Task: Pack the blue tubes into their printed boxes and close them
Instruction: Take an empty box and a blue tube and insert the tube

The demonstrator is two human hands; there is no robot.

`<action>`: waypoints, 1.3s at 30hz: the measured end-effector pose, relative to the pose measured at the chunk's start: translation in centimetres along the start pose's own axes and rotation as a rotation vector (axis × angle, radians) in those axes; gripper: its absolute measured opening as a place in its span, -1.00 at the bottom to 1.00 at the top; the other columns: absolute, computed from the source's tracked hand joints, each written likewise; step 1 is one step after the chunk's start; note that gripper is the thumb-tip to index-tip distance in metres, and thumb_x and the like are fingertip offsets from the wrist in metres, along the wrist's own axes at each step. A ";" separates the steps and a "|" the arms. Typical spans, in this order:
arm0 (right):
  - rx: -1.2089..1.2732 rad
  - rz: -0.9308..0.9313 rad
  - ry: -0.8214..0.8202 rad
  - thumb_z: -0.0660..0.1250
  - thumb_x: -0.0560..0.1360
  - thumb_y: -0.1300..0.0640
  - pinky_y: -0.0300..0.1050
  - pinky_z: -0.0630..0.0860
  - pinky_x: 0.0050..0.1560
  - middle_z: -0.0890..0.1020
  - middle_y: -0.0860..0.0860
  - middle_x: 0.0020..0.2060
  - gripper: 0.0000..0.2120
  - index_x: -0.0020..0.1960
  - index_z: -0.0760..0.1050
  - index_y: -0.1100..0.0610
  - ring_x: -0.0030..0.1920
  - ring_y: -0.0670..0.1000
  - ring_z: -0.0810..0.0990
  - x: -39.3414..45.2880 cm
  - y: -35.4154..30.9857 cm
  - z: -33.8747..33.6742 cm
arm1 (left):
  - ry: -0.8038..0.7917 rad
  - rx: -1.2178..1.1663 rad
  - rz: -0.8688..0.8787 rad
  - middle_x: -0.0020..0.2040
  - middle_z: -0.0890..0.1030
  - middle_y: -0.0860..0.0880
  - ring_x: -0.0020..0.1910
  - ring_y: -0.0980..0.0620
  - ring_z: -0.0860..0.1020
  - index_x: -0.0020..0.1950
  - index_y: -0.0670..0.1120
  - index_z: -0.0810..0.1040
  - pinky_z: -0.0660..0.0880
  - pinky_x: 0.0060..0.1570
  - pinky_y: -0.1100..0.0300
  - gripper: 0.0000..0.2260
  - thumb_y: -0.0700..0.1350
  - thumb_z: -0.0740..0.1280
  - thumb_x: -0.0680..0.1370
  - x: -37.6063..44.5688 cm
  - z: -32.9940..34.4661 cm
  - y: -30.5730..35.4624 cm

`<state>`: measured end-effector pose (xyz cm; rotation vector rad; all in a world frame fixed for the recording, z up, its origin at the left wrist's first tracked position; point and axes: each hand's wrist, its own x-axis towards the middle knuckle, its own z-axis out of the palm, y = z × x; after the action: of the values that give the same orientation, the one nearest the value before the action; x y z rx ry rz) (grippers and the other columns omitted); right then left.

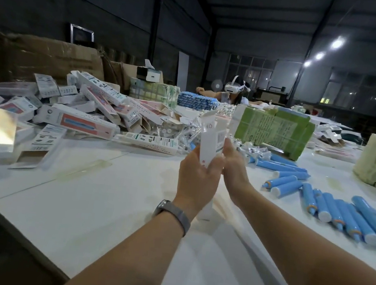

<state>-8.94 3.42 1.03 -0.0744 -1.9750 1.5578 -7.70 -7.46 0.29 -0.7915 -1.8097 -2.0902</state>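
We count one printed box held upright between our two hands — left hand, right hand. Loose blue tubes on the surface number well over a dozen; overlap prevents an exact count. The heap of boxes at left exceeds twenty. One other person sits opposite — one wristband is worn.

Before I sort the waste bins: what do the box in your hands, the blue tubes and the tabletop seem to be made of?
Box: thin printed card, likely; creased flaps, matte white.
Blue tubes: probably soft plastic, smooth with a slight sheen, white caps.
Tabletop: white and faintly glossy; laminate or a sheet cover, I cannot tell which.
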 end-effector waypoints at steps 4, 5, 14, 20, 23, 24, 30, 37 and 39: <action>-0.936 0.046 -0.180 0.08 0.66 -0.05 0.15 0.39 0.29 0.52 0.16 0.25 -0.64 0.30 0.49 0.10 0.28 0.22 0.42 1.5 4.5 -1.8 | 0.133 0.149 0.135 -0.09 0.52 -0.11 -0.22 -0.02 0.53 -0.23 0.15 0.35 0.42 -0.29 0.34 -0.73 -0.10 0.43 0.47 0.5 -0.2 -0.1; -1.100 0.066 -0.188 0.07 0.65 -0.07 0.15 0.34 0.32 0.46 0.13 0.32 -0.61 0.37 0.42 0.06 0.34 0.22 0.34 2.1 5.0 -2.1 | 0.170 0.161 0.158 -0.05 0.49 -0.14 -0.21 -0.07 0.53 -0.24 0.16 0.32 0.42 -0.29 0.36 -0.65 -0.17 0.44 0.49 0.6 -0.3 -0.1; -1.320 0.179 -0.279 0.12 0.61 -0.18 0.37 -0.05 0.46 -0.07 0.01 0.60 -0.36 0.59 -0.09 -0.13 0.57 0.24 -0.14 7.5 7.0 -2.0 | 0.133 0.176 0.210 -0.06 0.50 -0.11 -0.20 0.03 0.51 -0.17 0.20 0.35 0.47 -0.27 0.31 -0.84 0.00 0.33 0.41 0.3 0.1 -0.5; -1.313 0.282 -0.295 0.10 0.61 -0.04 0.37 0.08 0.42 0.21 0.07 0.51 -0.54 0.49 0.25 -0.05 0.50 0.26 0.12 9.3 7.9 -0.8 | 0.088 0.178 0.194 -0.03 0.53 -0.08 -0.12 -0.04 0.55 -0.14 0.24 0.39 0.58 -0.18 0.07 -0.89 0.11 0.27 0.38 0.5 0.2 -1.2; -1.359 0.128 -0.286 0.14 0.59 0.04 0.17 0.33 0.33 0.41 0.12 0.35 -0.63 0.37 0.42 0.04 0.38 0.23 0.32 9.2 7.7 -0.4 | 0.072 0.189 0.161 -0.05 0.54 -0.10 -0.14 -0.04 0.55 -0.12 0.19 0.39 0.54 -0.25 0.20 -0.87 0.08 0.31 0.39 0.6 0.0 -1.4; -1.345 0.042 -0.283 0.16 0.58 0.07 0.08 0.41 0.24 0.48 0.12 0.28 -0.69 0.29 0.47 0.06 0.31 0.21 0.39 8.9 7.7 -0.4 | 0.070 0.184 0.149 -0.07 0.54 -0.11 -0.16 -0.04 0.55 -0.12 0.17 0.39 0.53 -0.27 0.22 -0.87 0.07 0.31 0.39 0.6 -0.1 -1.5; -1.081 -0.146 -0.155 0.24 0.57 0.08 -0.08 0.47 -0.01 0.65 0.07 0.06 -0.82 0.11 0.58 0.03 0.07 0.13 0.57 5.5 6.0 -2.0 | 0.080 0.180 0.118 -0.08 0.55 -0.13 -0.21 0.02 0.53 -0.15 0.15 0.39 0.47 -0.28 0.26 -0.86 0.05 0.34 0.40 0.8 0.1 -1.3; -0.664 -0.231 0.194 0.27 0.61 -0.02 -0.08 0.42 -0.14 0.64 0.03 -0.14 -0.78 0.08 0.61 0.08 -0.12 0.06 0.57 1.3 -0.5 -4.5 | 0.086 0.164 0.060 -0.08 0.57 -0.14 -0.18 -0.08 0.57 0.00 -0.02 0.46 0.47 -0.33 0.34 -0.75 0.04 0.38 0.40 0.6 0.1 -1.3; -0.403 -0.287 0.322 0.26 0.62 0.00 -0.03 0.49 -0.11 0.62 0.06 -0.14 -0.80 0.02 0.59 0.08 -0.18 0.02 0.54 0.6 -3.4 -4.9 | 0.077 0.164 0.031 -0.10 0.59 -0.13 -0.19 -0.09 0.58 0.02 -0.10 0.49 0.48 -0.33 0.32 -0.78 -0.05 0.45 0.48 0.6 0.2 -1.4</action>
<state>-5.90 6.89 4.90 -0.1846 -1.9111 0.8919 -8.87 -6.93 -0.50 -0.6821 -1.8857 -1.8967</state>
